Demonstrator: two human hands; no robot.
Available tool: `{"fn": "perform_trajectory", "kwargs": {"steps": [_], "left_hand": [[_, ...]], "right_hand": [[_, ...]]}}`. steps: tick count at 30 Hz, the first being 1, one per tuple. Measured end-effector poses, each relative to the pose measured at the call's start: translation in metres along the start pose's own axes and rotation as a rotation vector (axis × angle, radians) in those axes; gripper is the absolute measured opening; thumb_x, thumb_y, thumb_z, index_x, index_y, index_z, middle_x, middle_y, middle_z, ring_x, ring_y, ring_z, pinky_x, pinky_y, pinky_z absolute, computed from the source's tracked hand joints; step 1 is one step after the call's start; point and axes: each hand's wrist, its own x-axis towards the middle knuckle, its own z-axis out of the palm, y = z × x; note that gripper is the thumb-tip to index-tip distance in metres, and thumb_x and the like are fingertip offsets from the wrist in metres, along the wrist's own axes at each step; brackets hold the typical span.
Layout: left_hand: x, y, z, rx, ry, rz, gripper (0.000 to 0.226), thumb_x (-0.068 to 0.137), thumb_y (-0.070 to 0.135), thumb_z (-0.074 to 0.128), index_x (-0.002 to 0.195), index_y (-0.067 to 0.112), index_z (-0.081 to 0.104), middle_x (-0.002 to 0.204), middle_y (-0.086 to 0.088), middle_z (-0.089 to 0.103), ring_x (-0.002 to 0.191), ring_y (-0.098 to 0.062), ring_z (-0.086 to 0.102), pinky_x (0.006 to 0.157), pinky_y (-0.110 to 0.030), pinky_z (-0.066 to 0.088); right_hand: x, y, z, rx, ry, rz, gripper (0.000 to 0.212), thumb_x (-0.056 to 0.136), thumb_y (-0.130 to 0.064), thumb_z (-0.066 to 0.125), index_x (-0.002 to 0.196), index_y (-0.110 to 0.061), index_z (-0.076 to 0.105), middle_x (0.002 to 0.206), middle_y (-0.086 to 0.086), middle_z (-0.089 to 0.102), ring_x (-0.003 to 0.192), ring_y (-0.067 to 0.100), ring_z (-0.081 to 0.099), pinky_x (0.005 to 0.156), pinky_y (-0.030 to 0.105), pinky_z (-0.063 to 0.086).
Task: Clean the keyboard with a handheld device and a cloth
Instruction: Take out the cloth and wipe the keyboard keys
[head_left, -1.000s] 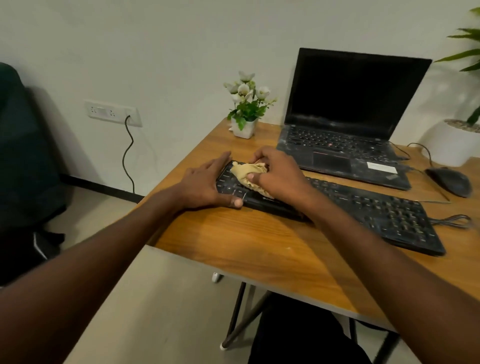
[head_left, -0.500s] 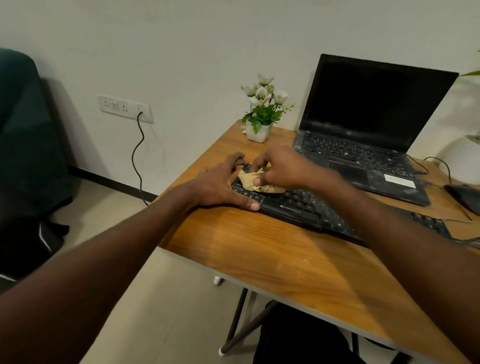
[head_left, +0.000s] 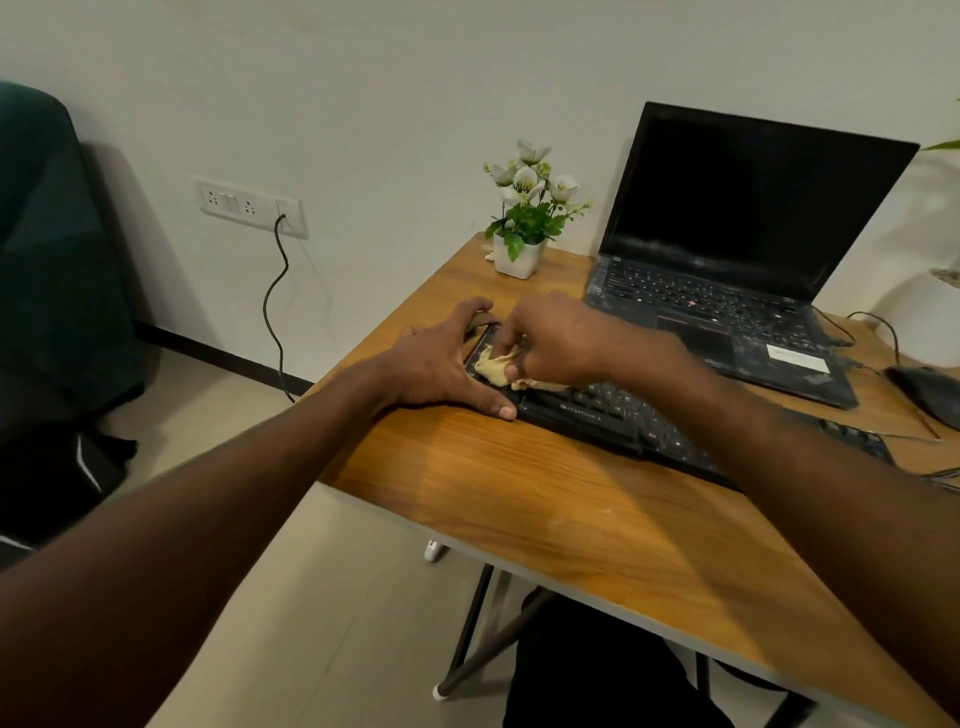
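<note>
A black keyboard (head_left: 587, 415) lies across the wooden desk (head_left: 545, 499) in front of an open laptop. My right hand (head_left: 556, 338) grips a crumpled tan cloth (head_left: 493, 369) and presses it onto the keys at the keyboard's left end. My left hand (head_left: 436, 364) lies flat with spread fingers around that left end, thumb along the front edge and forefinger at the far corner. My right forearm hides the middle of the keyboard. No handheld device is in view.
A black laptop (head_left: 727, 291) stands open behind the keyboard. A small white pot of flowers (head_left: 522, 244) sits at the desk's far left corner. A black mouse (head_left: 927, 392) and cables lie at the right. A dark chair (head_left: 57, 249) stands left of the desk.
My right hand has slid the cloth leftwards to the keyboard's far left end. My left hand has stayed at that end. The camera has turned left.
</note>
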Motion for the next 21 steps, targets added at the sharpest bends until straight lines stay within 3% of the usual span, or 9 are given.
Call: {"fn": "perform_trajectory", "kwargs": {"steps": [3,7,10,14,18,21], "left_hand": [[-0.002,0.002,0.0,-0.014,0.009,0.001,0.142,0.052,0.084,0.089,0.161,0.046,0.008,0.164,0.006,0.045,0.154,-0.031,0.035,0.125,-0.046,0.014],[-0.009,0.009,-0.003,-0.064,0.015,-0.006,0.138,0.058,0.07,0.093,0.164,0.04,0.011,0.161,0.006,0.048,0.152,-0.025,0.034,0.123,-0.042,0.016],[-0.005,0.005,-0.002,-0.048,-0.005,0.016,0.141,0.055,0.078,0.091,0.162,0.039,0.009,0.164,0.009,0.045,0.153,-0.027,0.037,0.124,-0.046,0.015],[-0.002,0.003,-0.001,-0.019,-0.008,0.004,0.143,0.046,0.091,0.086,0.159,0.044,0.012,0.166,0.01,0.043,0.153,-0.033,0.037,0.126,-0.053,0.017],[-0.005,0.006,-0.002,-0.04,0.012,-0.021,0.133,0.055,0.077,0.092,0.158,0.045,0.013,0.157,0.006,0.05,0.147,-0.029,0.039,0.125,-0.052,0.024],[-0.004,0.004,-0.002,-0.038,-0.002,-0.007,0.139,0.049,0.085,0.09,0.157,0.044,0.013,0.16,0.011,0.048,0.15,-0.029,0.04,0.127,-0.054,0.021]], "right_hand": [[0.009,-0.01,-0.001,-0.091,0.075,-0.044,0.022,0.089,-0.018,0.073,0.11,-0.022,0.079,0.103,-0.005,0.075,0.091,0.015,0.065,0.08,0.034,0.056],[0.011,-0.012,0.03,0.131,0.273,-0.029,0.023,0.087,-0.013,0.074,0.107,-0.023,0.079,0.109,-0.005,0.075,0.101,0.018,0.068,0.083,0.035,0.054],[0.001,-0.003,0.026,0.129,0.184,-0.046,0.025,0.087,-0.016,0.079,0.111,-0.022,0.079,0.117,-0.003,0.074,0.109,0.018,0.066,0.093,0.041,0.054],[0.005,-0.001,-0.009,-0.135,-0.065,-0.009,0.021,0.089,-0.022,0.076,0.11,-0.023,0.079,0.105,-0.006,0.074,0.099,0.015,0.067,0.088,0.038,0.058],[0.008,-0.007,0.012,-0.028,0.175,-0.055,0.023,0.09,-0.015,0.073,0.112,-0.02,0.078,0.112,-0.001,0.074,0.102,0.019,0.067,0.087,0.042,0.056],[-0.006,0.0,0.027,0.04,0.199,-0.112,0.024,0.088,-0.016,0.077,0.111,-0.021,0.079,0.117,-0.002,0.072,0.107,0.019,0.065,0.088,0.044,0.056]]}}
